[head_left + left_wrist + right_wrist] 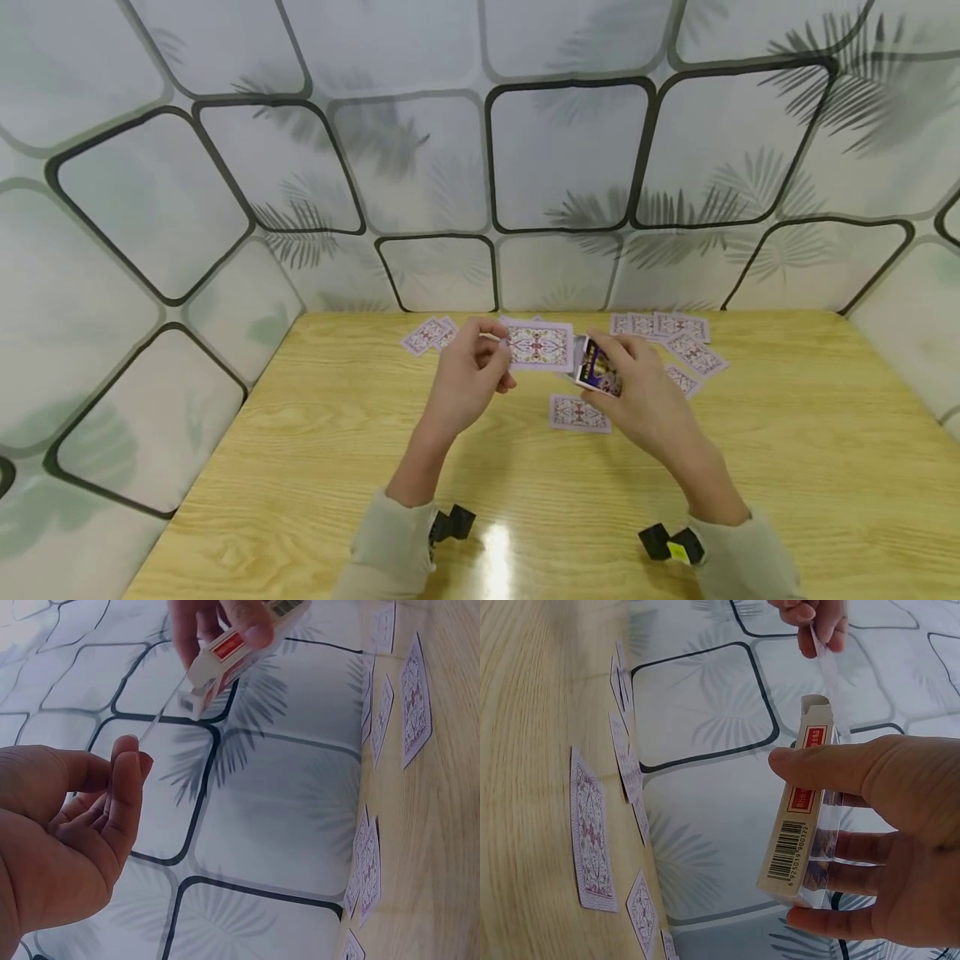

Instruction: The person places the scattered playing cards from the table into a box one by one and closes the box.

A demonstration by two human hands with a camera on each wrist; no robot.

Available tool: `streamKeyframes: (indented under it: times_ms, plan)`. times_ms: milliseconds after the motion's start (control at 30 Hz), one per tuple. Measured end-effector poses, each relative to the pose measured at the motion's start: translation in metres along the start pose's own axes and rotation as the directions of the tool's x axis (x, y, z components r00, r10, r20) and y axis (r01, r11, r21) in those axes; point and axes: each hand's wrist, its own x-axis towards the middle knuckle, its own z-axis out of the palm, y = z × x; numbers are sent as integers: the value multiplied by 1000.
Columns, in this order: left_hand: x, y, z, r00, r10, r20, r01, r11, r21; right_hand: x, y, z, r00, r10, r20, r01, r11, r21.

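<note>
The left hand (467, 379) pinches a playing card (542, 346) by its left end, thumb against fingers, just above the middle of the head view. The card lies to the right of those fingers, patterned back in view, its long axis running nearly level across the frame. Its far end points at the flapped end of a card box (600, 368), which the right hand (648, 393) grasps from the right, thumb on one side and fingers on the other. So the card spans the gap between the two hands: the left has hold of it, while the right is close to its other end but holds only the box.

The box tilts, its near end dropping toward the lower right of the head view. In the left wrist view the card shows almost edge-on, climbing from the fingers at centre left to the box at upper centre, steeper than the box's own long axis, so the two are only roughly in line. Whether the card's tip touches the box or sits a little inside it, I cannot tell.

Just below the box, a loose card (580, 414) lies on the table (337, 500), nearer the right hand, its long axis also nearly level
</note>
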Motion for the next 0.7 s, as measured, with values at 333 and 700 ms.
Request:
streamKeyframes:
  times_ms: [333,700]
  plan:
    - [-4,4,7,996,92,-3,-90,988,124,-4,-6,-2,999,-28,-34,27,999,-35]
    - [-5,3,8,992,123,-32,-112,967,230,-4,-5,1,998,-45,-33,43,998,-54]
